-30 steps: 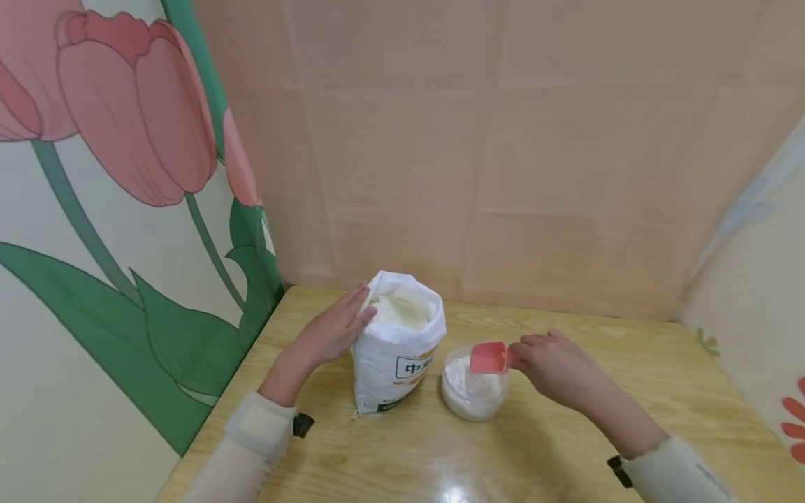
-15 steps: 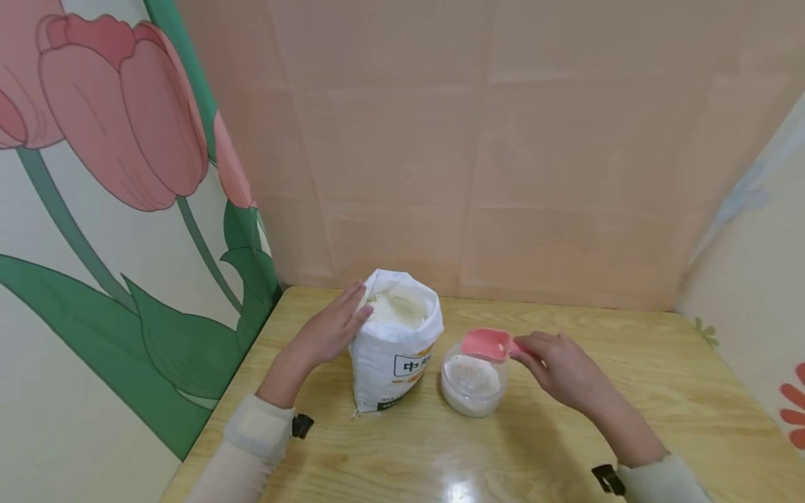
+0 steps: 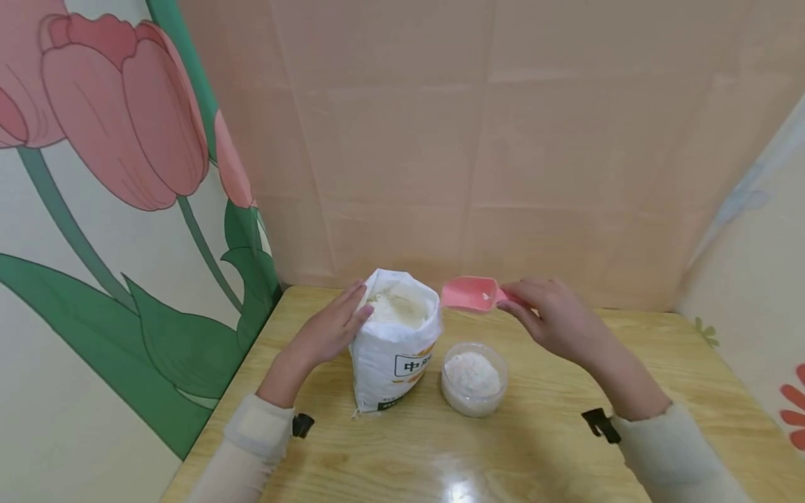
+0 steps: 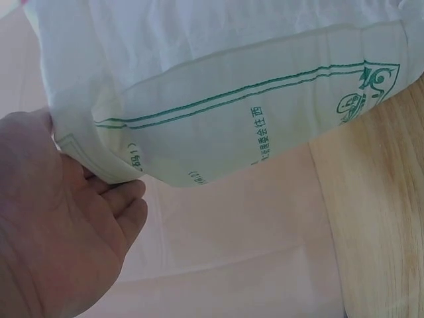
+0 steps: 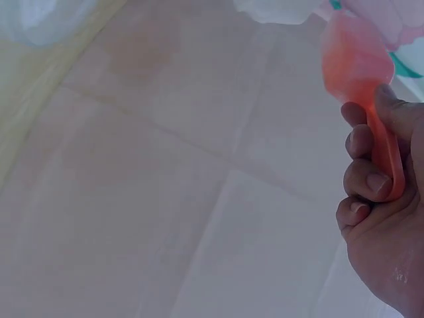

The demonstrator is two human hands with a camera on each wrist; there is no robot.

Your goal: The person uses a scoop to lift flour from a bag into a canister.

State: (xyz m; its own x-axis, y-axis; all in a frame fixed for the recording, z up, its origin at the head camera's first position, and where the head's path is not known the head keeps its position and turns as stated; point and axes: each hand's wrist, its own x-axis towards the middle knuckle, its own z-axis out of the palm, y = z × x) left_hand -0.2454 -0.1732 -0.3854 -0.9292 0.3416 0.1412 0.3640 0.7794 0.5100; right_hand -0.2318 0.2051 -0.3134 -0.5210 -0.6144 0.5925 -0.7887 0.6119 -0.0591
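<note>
A white bag of flour stands upright on the table, its mouth wide and pale flour showing inside. My left hand grips the bag's left rim, the fingers partly hidden behind the cloth in the left wrist view. In my right hand is the handle of a pink scoop, raised beside the bag's right rim. A little white powder clings inside the scoop. In the right wrist view, the fingers curl round the scoop's handle. Below the scoop sits a clear round bowl with a mound of flour in it.
The wooden table ends at a wall covered in pinkish sheeting. Close on the left rises a wall painted with tulips. Another wall borders the right side.
The scoop, tipped over the bowl earlier, has been turned level and lifted up toward the bag by the right hand. Flour in the bowl is now in plain sight. The left hand stays on the bag.
</note>
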